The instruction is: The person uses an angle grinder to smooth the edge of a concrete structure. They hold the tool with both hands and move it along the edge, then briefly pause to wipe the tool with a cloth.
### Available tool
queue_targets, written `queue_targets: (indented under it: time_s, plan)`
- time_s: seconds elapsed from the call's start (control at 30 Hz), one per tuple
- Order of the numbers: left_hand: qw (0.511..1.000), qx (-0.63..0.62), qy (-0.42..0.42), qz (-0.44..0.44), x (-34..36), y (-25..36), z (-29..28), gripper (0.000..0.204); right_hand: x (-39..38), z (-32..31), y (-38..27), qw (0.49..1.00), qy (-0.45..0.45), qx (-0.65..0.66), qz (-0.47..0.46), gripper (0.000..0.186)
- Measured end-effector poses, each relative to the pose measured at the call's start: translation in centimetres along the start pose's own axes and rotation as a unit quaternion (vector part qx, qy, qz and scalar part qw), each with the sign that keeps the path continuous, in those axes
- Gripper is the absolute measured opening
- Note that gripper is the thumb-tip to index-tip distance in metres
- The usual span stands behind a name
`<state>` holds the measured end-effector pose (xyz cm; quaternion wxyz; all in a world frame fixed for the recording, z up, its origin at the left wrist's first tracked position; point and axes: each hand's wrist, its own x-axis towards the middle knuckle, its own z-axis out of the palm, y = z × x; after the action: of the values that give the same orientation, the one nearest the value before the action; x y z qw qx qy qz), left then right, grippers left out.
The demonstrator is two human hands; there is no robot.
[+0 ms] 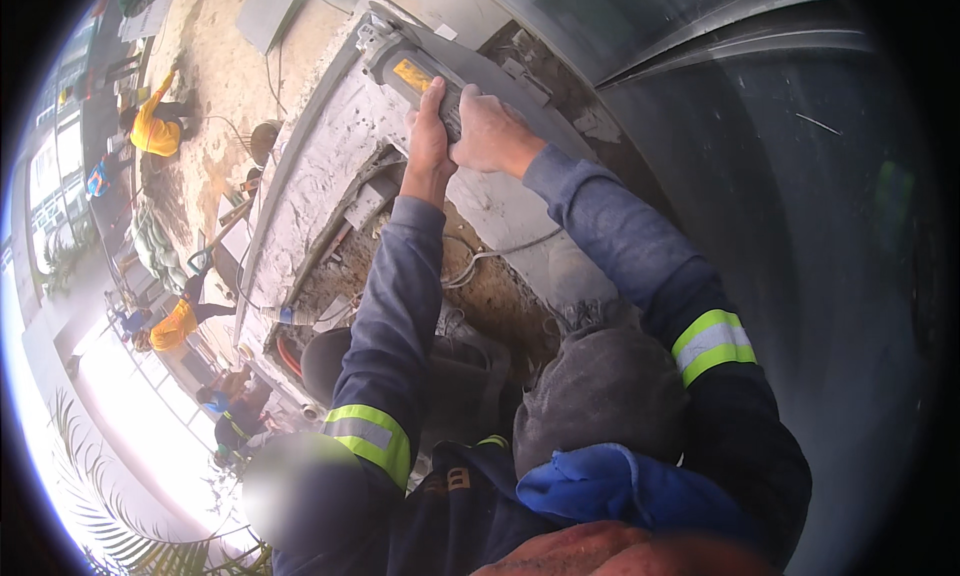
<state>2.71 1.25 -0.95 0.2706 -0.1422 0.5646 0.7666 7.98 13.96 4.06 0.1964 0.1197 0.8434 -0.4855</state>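
Two hands on one tool, and we're up on the wall: our left hand (pixel 428 126) and right hand (pixel 487 131) sit side by side, both wrapped tight around the grey and yellow power tool (pixel 405 71), which is pressed against the rough concrete ledge (pixel 320 166). We judge the work is midway: a ragged channel (pixel 470 286) lies opened below our arms, with a pale cable (pixel 480 258) running through the rubble, while the ledge under the tool looks uncut. We can't see the tool's working end; it's hidden behind its body. Workers in yellow (pixel 155 131) far below are tiny, and the dark curved panel (pixel 800 226) at right blurs out.
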Motion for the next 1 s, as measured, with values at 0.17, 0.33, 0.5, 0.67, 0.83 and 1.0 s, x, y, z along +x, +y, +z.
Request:
queue_targets:
  time_s: [0.17,0.33,0.5,0.67,0.83,1.0]
  plan:
    - [1.0,-0.001,0.014,-0.003,0.8,0.4,-0.1,0.031,0.8,0.0,-0.4,1.0,0.002,-0.001,0.006,0.06]
    - [1.0,-0.002,0.01,0.0,1.2,0.8,-0.2,0.031,1.5,0.1,-0.4,1.0,0.004,0.002,0.001,0.06]
    - [1.0,-0.008,-0.011,-0.004,1.7,1.0,-0.5,0.03,2.3,0.7,-0.1,1.0,0.019,0.012,-0.006,0.054]
    - [1.0,-0.008,0.005,0.001,1.9,1.6,-0.5,0.03,2.8,0.9,-0.3,1.0,0.023,0.015,-0.011,0.052]
    - [1.0,-0.022,0.003,0.003,2.0,1.8,-0.2,0.03,3.0,0.8,-0.3,1.0,0.026,0.014,-0.001,0.052]
    - [1.0,-0.023,-0.001,0.009,2.1,1.9,-0.3,0.03,3.1,0.7,-0.6,1.0,0.02,0.007,-0.004,0.054]
